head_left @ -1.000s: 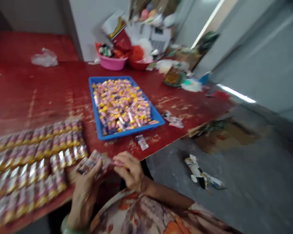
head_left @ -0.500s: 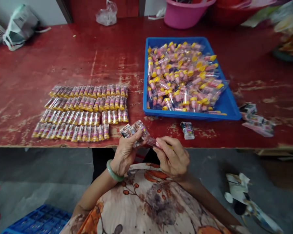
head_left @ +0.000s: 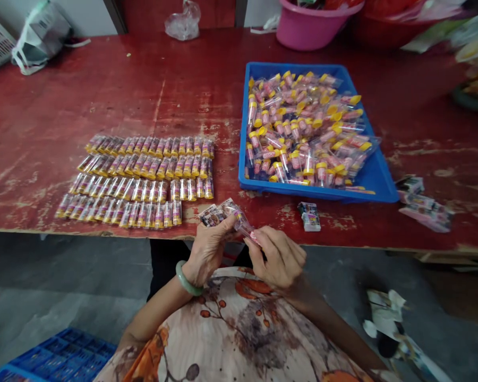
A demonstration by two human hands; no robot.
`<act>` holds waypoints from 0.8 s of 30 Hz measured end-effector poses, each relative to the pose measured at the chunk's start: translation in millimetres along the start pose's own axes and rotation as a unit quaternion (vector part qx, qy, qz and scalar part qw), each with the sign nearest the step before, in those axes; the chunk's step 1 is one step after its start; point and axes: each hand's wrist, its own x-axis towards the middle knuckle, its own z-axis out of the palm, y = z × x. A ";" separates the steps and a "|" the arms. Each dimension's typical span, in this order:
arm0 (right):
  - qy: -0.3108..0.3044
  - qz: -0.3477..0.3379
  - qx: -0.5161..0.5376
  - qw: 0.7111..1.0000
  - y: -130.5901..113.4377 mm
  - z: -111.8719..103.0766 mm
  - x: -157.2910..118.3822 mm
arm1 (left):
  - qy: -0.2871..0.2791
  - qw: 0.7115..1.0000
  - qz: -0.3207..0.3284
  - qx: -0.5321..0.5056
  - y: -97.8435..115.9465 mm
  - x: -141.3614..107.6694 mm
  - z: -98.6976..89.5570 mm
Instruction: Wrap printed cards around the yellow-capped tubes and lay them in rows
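My left hand (head_left: 209,246), with a green bangle at its wrist, is closed on several small printed cards (head_left: 212,215). A clear plastic tube (head_left: 242,225) runs from these cards to my right hand (head_left: 278,257), whose fingers are wrapped round its other end. That end shows a little pink; the rest of it is hidden by the fingers. Both hands are just off the table's front edge, in front of my body. Left of them lie rows of filled tubes (head_left: 143,189) with yellow caps. Beyond my right hand stands a blue tray (head_left: 318,193) heaped with pink-filled tubes (head_left: 298,130).
A small card stack (head_left: 310,216) lies in front of the tray, and more cards (head_left: 424,204) lie to its right. At the back of the red table (head_left: 115,90) are a pink basin (head_left: 316,29) and plastic bags. A blue crate (head_left: 59,355) stands on the floor.
The whole view has shifted slightly. My right fingers have closed further over the tube's end, and the yellow part seen there earlier is now hidden. Both hands stay in much the same place.
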 end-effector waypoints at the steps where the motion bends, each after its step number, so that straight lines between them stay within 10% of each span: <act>1: -0.006 -0.001 -0.001 1.000 -0.4 0.3 0.1 | 0.004 1.000 0.000 -0.003 0.3 0.7 -0.2; 14: 0.003 0.050 0.105 0.993 -5.5 10.3 6.4 | -0.010 1.000 0.007 0.002 -7.0 2.3 -8.2; 20: -0.149 0.116 0.325 0.927 2.4 -6.4 25.1 | -0.010 1.000 -0.003 -0.006 3.7 -0.3 -14.6; 24: -0.072 0.191 0.340 0.918 -0.9 -5.3 23.8 | -0.065 0.998 -0.026 0.007 5.0 -6.9 -15.3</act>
